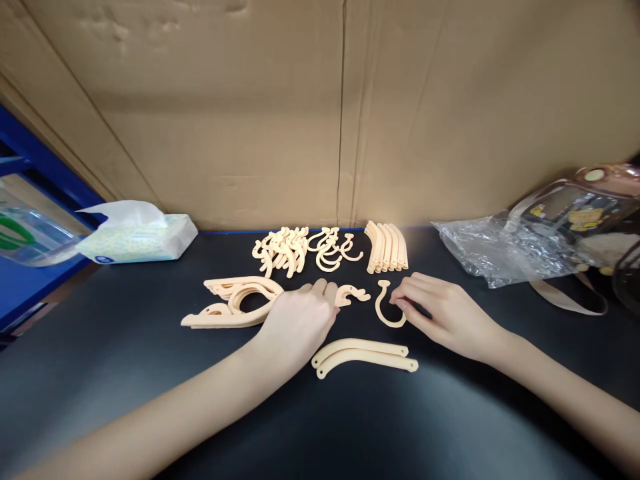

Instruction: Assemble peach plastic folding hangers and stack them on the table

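Note:
My left hand is closed, back of the hand up, with a small notched cream plastic hanger piece sticking out at its fingertips. In the fingers of my right hand is the curved end of a cream plastic hook, its flat head pointing away from me. Two long curved hanger arms lie side by side nearer to me, between the hands. Left of my left hand are folded hangers, stacked and partly covered by that hand.
Along the back lie a heap of small hanger pieces, several loose hooks and a row of hanger arms. A tissue pack sits at left. To the right are a clear plastic bag and a transparent bag with a strap. Cardboard stands behind.

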The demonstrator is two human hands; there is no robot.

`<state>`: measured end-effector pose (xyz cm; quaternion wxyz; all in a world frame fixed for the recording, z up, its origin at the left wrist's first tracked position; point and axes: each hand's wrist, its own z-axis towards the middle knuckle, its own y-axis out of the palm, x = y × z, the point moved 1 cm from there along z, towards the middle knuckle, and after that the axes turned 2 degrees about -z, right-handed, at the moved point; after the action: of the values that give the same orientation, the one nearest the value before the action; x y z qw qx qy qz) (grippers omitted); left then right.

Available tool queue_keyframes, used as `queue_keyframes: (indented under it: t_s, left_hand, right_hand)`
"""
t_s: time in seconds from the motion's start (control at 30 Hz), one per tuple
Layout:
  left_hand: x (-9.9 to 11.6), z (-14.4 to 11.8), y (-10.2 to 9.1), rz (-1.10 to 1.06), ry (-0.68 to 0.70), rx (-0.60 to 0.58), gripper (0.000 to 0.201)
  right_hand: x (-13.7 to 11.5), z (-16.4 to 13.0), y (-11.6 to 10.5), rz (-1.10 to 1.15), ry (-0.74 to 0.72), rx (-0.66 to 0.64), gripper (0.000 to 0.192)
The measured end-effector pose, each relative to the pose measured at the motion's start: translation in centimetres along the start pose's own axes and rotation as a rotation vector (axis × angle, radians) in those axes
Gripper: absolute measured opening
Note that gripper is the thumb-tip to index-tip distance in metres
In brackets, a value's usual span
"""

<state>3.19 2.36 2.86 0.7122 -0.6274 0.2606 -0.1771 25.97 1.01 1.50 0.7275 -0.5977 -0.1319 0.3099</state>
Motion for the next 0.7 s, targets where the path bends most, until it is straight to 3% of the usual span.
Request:
queue_keyframes:
  t_s: [0.13,0.23,0.3,0.47,0.6,0.7]
  left_hand:
    - [-0.2,-1.9,0.9,0.133,0.044,0.107,0.012]
    - [-0.5,-3.1,1.4,0.215,0.086,0.192,0.024]
    - [-0.6,-3.6,1.7,0.213,0.113,0.233,0.031]
    - [-1.0,-3.6,2.2,0.175,0.111,0.302,0.026]
    - [-1.4,-3.4,2.9,0.144,0.223,0.39,0.031]
    - [-1.5,-3.4,3.3,0.11,0.269,0.391,0.031]
  right_hand:
    - [-0.9,0.0,0.6,0.023,-0.075,0.004,0.023]
    - [-1.5,0.1,1.0,0.004,-0.126,-0.007,0.03]
    - [-1.7,0.1,1.3,-0.007,-0.15,-0.027,0.035]
    - [-1.9,0.2,1.6,-0.024,-0.168,-0.039,0.04]
    - [-1.8,0.3,1.7,-0.003,-0.151,-0.045,0.045]
    - [-1.7,0.3,1.9,-0.01,-0.145,-0.056,0.046]
